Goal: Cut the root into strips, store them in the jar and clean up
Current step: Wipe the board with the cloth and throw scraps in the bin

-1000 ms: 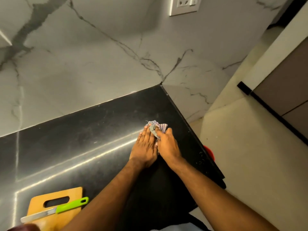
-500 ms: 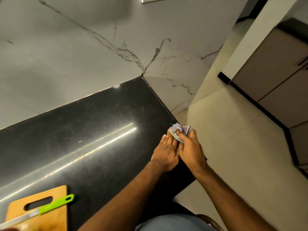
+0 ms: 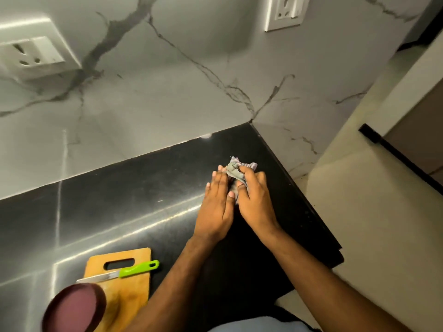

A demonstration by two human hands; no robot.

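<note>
A crumpled grey striped cloth [image 3: 236,170] lies bunched on the black countertop [image 3: 134,202] near its right corner. My right hand [image 3: 255,200] grips the cloth with thumb and fingers. My left hand [image 3: 217,207] lies flat beside it, fingers straight, its edge touching the cloth. At the lower left a wooden cutting board [image 3: 129,291] holds a knife with a green handle [image 3: 127,271]. A maroon jar lid [image 3: 74,307] shows at the bottom left, partly over the board. No root strips are in view.
The counter's right edge [image 3: 311,212] drops to a beige floor [image 3: 383,236]. A marble wall backs the counter, with white sockets at the upper left [image 3: 33,56] and upper right [image 3: 285,10]. A cabinet with a black base stands at the far right [image 3: 407,130].
Both hands and the cloth moved back from the counter's right edge onto the surface near the corner. The view shifted, bringing the jar lid and wall sockets into sight.
</note>
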